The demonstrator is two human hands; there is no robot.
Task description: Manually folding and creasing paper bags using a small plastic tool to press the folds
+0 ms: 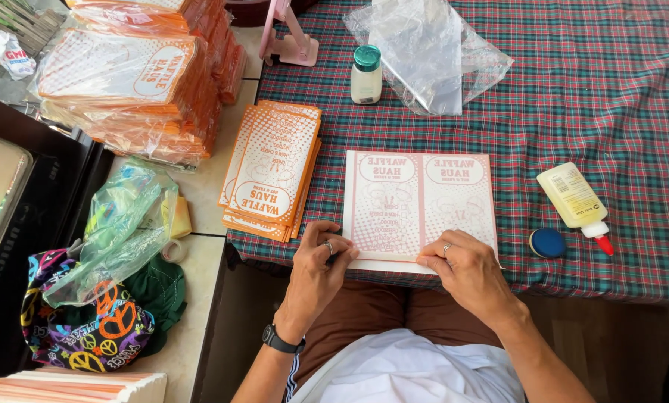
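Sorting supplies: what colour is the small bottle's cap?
Teal green cap on the small white bottle, head view.

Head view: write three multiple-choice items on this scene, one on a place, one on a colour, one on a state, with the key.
1. The yellow plastic glue bottle with red tip lies where from the white paper sheet printed in orange?
A. right
B. left
C. on top

2. The small white bottle has which cap colour?
A. red
B. green
C. black

3. The left hand and right hand are:
A. lifted away
B. pressing the sheet's near edge
C. holding glue

Key: A, it rests on the plaid cloth rightward; B, its cap is green; B, fingers lie on the edge.
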